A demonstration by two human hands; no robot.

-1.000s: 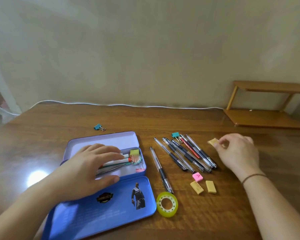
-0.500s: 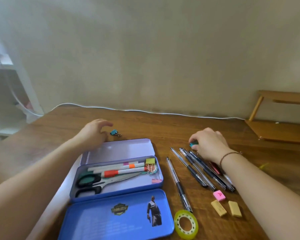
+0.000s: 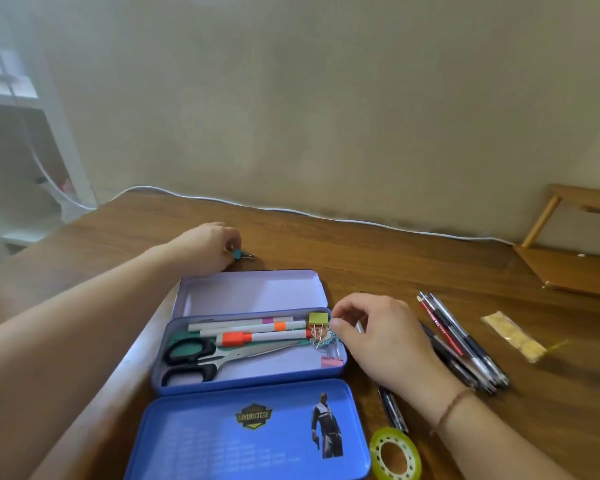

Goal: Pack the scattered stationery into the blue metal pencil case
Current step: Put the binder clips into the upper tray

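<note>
The blue metal pencil case (image 3: 222, 384) lies open, its blue printed lid (image 3: 201, 445) nearest me. Inside are black scissors (image 3: 194, 358), markers (image 3: 257, 332), a yellow clip (image 3: 316, 318) and a tangle of paper clips (image 3: 321, 337). My right hand (image 3: 378, 336) hovers over the case's right end, thumb and forefinger pinched on a teal binder clip that they mostly hide. Behind the case my left hand (image 3: 205, 244) pinches another teal binder clip (image 3: 239, 254) on the table. Several pens (image 3: 465, 341) lie to the right, and one pen (image 3: 392, 407) near the yellow tape roll (image 3: 395, 453).
A yellow packet (image 3: 510, 336) lies right of the pens. A low wooden shelf (image 3: 568, 268) stands at the back right. A white cable (image 3: 326, 216) runs along the wall edge of the table. White shelving (image 3: 14, 133) stands off the table's left.
My right hand dropped the yellow packet, took the teal clip by the pens and carried it left to the case. My left hand left the case and reached back to the far clip.
</note>
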